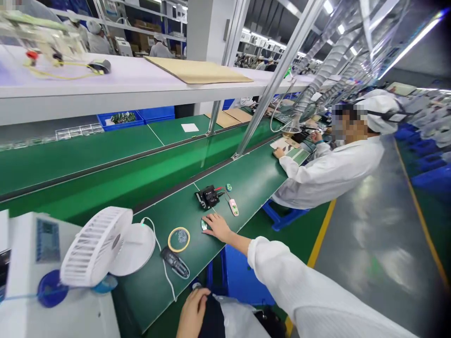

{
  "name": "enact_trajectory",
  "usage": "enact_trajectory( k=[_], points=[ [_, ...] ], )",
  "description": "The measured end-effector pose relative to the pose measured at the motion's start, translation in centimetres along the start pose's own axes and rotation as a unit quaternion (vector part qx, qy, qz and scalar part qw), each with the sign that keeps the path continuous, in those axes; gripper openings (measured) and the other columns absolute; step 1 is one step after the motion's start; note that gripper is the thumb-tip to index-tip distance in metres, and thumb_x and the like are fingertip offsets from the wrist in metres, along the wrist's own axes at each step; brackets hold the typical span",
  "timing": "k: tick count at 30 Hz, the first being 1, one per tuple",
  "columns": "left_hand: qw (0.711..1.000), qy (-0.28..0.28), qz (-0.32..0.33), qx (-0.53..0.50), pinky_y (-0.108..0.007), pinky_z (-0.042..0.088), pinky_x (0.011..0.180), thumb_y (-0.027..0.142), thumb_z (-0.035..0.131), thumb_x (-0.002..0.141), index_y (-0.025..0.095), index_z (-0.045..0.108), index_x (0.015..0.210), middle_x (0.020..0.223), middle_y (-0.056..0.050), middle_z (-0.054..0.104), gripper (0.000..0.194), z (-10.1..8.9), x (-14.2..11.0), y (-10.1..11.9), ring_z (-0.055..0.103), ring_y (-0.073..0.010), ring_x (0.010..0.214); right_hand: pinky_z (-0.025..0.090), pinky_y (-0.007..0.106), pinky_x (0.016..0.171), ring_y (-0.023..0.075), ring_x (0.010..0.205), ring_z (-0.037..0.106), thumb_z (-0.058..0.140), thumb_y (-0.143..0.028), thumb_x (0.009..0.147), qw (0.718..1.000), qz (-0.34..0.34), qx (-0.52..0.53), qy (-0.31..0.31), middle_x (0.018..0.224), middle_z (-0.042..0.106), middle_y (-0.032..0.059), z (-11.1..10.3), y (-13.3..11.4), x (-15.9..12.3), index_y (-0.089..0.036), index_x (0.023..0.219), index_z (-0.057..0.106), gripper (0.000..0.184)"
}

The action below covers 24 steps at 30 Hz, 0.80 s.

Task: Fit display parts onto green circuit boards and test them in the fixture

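Note:
On the green bench, my right hand (219,228) reaches out with its thumb and fingers closed about the edge of a small round circuit board (204,225). Just beyond it sits a black device (207,197) with a red lead. A second small round board (229,187) and a white-and-pink handheld piece (233,207) lie to its right. Low in the view, my left hand (194,307) rests on dark cloth at my lap, its fingers laid over it and holding nothing I can see.
Left of my right hand lie a yellow-rimmed round dish (189,240) with small parts and a dark handheld tool (175,262). A white fan (97,246) with a cable stands farther left. A co-worker (331,155) sits at right. A shelf (141,80) crosses above.

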<state>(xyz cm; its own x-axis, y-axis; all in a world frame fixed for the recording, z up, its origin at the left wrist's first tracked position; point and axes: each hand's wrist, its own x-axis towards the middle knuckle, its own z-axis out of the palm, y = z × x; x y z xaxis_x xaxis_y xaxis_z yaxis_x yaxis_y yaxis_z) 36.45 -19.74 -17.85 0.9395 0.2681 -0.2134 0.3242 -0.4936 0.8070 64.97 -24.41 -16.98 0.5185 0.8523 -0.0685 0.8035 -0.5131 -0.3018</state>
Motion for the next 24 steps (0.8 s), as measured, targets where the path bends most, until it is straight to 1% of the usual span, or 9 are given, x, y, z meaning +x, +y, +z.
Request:
enact_trajectory(
  k=[2, 4, 7, 10, 13, 16, 19, 21, 24],
  points=[
    [0.999, 0.013, 0.033, 0.033, -0.036, 0.057, 0.091, 0.014, 0.037, 0.093, 0.025, 0.07, 0.105, 0.1, -0.004, 0.072, 0.037, 1.4, 4.1, 1.8, 0.069, -0.0211, 0.099, 0.048, 0.046, 0.096, 0.0294, 0.111, 0.057, 0.06, -0.06, 0.085, 0.999, -0.047, -0.003, -0.028, 0.12, 0.06, 0.0137, 0.2, 1.8, 0.2, -0.021, 0.137, 0.05, 0.066],
    [0.996, 0.032, 0.047, 0.072, -0.045, 0.054, 0.097, 0.01, 0.034, 0.093, 0.022, 0.067, 0.112, 0.109, -0.008, 0.068, 0.04, 2.4, 7.4, 3.0, 0.065, -0.0247, 0.108, 0.046, 0.051, 0.099, 0.0328, 0.119, 0.053, 0.058, -0.061, 0.085, 0.996, -0.077, -0.003, -0.044, 0.127, 0.057, 0.0176, 0.2, 3.4, -0.5, -0.018, 0.144, 0.043, 0.074],
    [0.989, 0.045, 0.068, 0.124, -0.058, 0.046, 0.106, 0.005, 0.038, 0.089, 0.018, 0.064, 0.118, 0.126, -0.014, 0.061, 0.041, 3.0, 11.1, 3.5, 0.056, -0.0305, 0.125, 0.039, 0.055, 0.109, 0.0356, 0.134, 0.042, 0.055, -0.061, 0.087, 0.99, -0.123, -0.001, -0.067, 0.141, 0.048, 0.0231, 0.0, 6.1, -1.6, -0.011, 0.149, 0.033, 0.083],
    [0.981, 0.021, 0.117, 0.155, -0.056, 0.04, 0.113, 0.005, 0.052, 0.084, 0.023, 0.063, 0.122, 0.13, -0.01, 0.06, 0.044, 3.0, 13.9, 3.1, 0.051, -0.029, 0.131, 0.035, 0.053, 0.115, 0.0323, 0.14, 0.037, 0.053, -0.055, 0.091, 0.979, -0.181, 0.007, -0.099, 0.148, 0.045, 0.0226, -0.2, 9.0, -1.6, -0.008, 0.148, 0.034, 0.076],
    [0.972, -0.007, 0.154, 0.177, -0.052, 0.041, 0.114, 0.013, 0.065, 0.08, 0.027, 0.061, 0.126, 0.127, -0.008, 0.062, 0.049, 3.2, 15.6, 2.6, 0.052, -0.028, 0.13, 0.033, 0.05, 0.118, 0.0273, 0.14, 0.04, 0.048, -0.044, 0.095, 0.967, -0.226, 0.014, -0.12, 0.147, 0.048, 0.0191, 0.0, 11.1, -0.9, -0.01, 0.146, 0.039, 0.062],
    [0.957, -0.002, 0.177, 0.229, -0.052, 0.044, 0.111, 0.019, 0.067, 0.081, 0.027, 0.058, 0.129, 0.128, -0.01, 0.062, 0.05, 4.2, 16.2, 1.9, 0.053, -0.0291, 0.13, 0.033, 0.052, 0.117, 0.0266, 0.141, 0.04, 0.047, -0.04, 0.094, 0.962, -0.241, 0.013, -0.124, 0.147, 0.049, 0.0189, 0.4, 12.1, -0.5, -0.011, 0.146, 0.04, 0.06],
    [0.938, 0.046, 0.219, 0.267, -0.047, 0.051, 0.106, 0.026, 0.066, 0.084, 0.028, 0.059, 0.128, 0.124, -0.008, 0.066, 0.044, 5.9, 16.5, 0.6, 0.058, -0.0277, 0.124, 0.036, 0.052, 0.115, 0.027, 0.139, 0.042, 0.049, -0.039, 0.093, 0.961, -0.246, 0.009, -0.126, 0.147, 0.049, 0.0178, 0.7, 12.3, -0.4, -0.011, 0.147, 0.039, 0.062],
    [0.92, 0.096, 0.256, 0.281, -0.043, 0.056, 0.099, 0.028, 0.064, 0.086, 0.027, 0.061, 0.124, 0.116, -0.007, 0.07, 0.038, 7.0, 16.8, -0.5, 0.064, -0.0262, 0.116, 0.038, 0.052, 0.114, 0.0288, 0.137, 0.045, 0.05, -0.041, 0.091, 0.96, -0.25, 0.007, -0.13, 0.147, 0.05, 0.0169, 0.8, 12.4, -0.5, -0.011, 0.147, 0.039, 0.064],
    [0.89, 0.133, 0.299, 0.317, -0.039, 0.062, 0.09, 0.022, 0.057, 0.089, 0.026, 0.063, 0.122, 0.109, -0.006, 0.074, 0.034, 7.9, 17.4, -1.6, 0.069, -0.0245, 0.107, 0.04, 0.053, 0.112, 0.0307, 0.136, 0.046, 0.05, -0.041, 0.09, 0.957, -0.252, 0.004, -0.14, 0.148, 0.049, 0.0164, 1.0, 12.7, -0.5, -0.012, 0.147, 0.038, 0.065]
  ],
)
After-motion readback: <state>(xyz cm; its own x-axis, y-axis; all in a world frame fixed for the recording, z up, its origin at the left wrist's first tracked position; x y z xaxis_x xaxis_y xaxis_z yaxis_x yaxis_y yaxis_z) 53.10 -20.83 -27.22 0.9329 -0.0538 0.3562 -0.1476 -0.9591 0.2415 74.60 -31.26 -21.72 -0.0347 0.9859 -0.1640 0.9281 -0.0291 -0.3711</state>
